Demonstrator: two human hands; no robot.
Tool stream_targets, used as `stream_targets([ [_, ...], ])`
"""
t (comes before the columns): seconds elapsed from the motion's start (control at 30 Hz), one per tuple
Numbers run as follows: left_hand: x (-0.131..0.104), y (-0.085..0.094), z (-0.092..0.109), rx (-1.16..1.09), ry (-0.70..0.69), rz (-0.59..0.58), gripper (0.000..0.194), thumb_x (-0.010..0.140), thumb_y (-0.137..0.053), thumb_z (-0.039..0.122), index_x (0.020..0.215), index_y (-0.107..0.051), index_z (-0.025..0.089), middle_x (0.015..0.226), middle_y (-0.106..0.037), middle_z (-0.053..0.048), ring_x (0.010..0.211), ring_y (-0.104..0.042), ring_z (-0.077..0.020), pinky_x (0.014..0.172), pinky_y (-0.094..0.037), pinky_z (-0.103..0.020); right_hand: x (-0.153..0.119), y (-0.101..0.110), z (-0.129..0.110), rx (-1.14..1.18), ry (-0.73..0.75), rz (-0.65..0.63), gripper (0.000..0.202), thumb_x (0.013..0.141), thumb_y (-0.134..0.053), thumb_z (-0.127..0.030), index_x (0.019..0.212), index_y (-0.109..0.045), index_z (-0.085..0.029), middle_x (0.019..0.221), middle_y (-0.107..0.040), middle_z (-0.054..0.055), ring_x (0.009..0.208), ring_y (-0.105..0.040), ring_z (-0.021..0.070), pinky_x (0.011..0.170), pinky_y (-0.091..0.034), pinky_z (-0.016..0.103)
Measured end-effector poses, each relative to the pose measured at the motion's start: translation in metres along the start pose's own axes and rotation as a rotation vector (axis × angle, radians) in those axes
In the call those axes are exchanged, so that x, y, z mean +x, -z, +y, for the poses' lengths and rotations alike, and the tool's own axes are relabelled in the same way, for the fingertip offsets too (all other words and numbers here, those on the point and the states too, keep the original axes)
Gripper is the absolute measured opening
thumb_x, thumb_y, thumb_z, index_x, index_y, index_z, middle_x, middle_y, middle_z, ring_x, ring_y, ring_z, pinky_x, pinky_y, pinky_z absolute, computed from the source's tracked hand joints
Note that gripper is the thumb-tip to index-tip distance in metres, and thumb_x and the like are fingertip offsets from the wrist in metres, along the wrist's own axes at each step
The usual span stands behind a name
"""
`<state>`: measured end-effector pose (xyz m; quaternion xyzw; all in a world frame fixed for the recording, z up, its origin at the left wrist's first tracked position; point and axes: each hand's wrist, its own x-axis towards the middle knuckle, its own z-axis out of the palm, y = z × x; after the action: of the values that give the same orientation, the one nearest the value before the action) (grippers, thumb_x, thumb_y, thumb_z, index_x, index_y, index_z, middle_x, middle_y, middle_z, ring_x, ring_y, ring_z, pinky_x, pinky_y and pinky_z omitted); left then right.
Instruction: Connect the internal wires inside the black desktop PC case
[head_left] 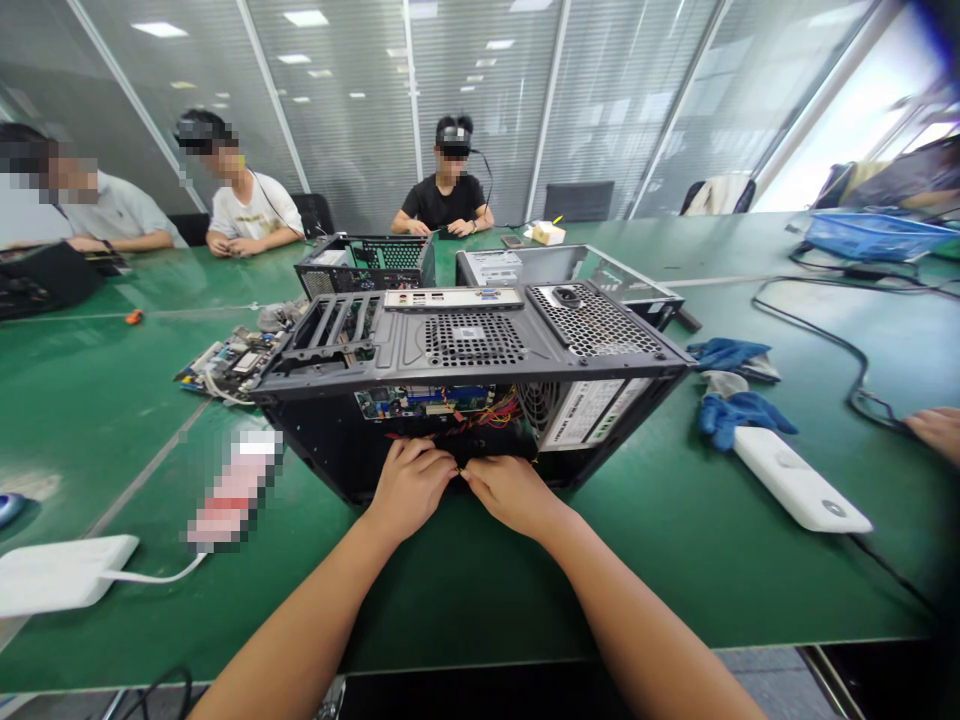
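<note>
A black computer case [397,345] lies on the table before me, its rear panel facing up and its open side towards me. Inside show a motherboard [427,402], a bundle of coloured wires [495,412] and a power supply [596,415] with a white label. At the case's open side my left hand [412,487] and my right hand [514,490] meet, both with fingers pinched. Between the fingertips is a small bit of thin yellowish wire [460,470]; the rest of it is hidden by the hands.
Two more opened cases, one dark [367,262] and one silver [600,262], stand behind. A loose circuit board [232,362] lies left; blue gloves [739,415] and a white power bank [799,480] lie right. A blue basket [874,235] sits far right. People sit across the table.
</note>
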<state>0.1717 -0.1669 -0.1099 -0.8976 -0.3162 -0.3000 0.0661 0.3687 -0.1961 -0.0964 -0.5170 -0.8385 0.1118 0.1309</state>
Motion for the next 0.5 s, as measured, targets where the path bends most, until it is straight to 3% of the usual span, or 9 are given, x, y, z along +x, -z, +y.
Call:
stream_targets([
  [0.5,-0.0001,-0.0022,-0.0022,0.012,-0.021,-0.077,0.017,0.097,-0.052,0.022,0.092,-0.069,0.019,0.089,-0.074,-0.004,0.096,-0.06,-0.0225,0.084,-0.04,-0.039,0.0007,-0.001,0.0009,-0.029,0.006,-0.029,0.027,0.102,-0.043,-0.027,0.09,-0.066,-0.019,0.086,-0.07,0.004,0.077,-0.063,0.0145,0.064,-0.032,0.026],
])
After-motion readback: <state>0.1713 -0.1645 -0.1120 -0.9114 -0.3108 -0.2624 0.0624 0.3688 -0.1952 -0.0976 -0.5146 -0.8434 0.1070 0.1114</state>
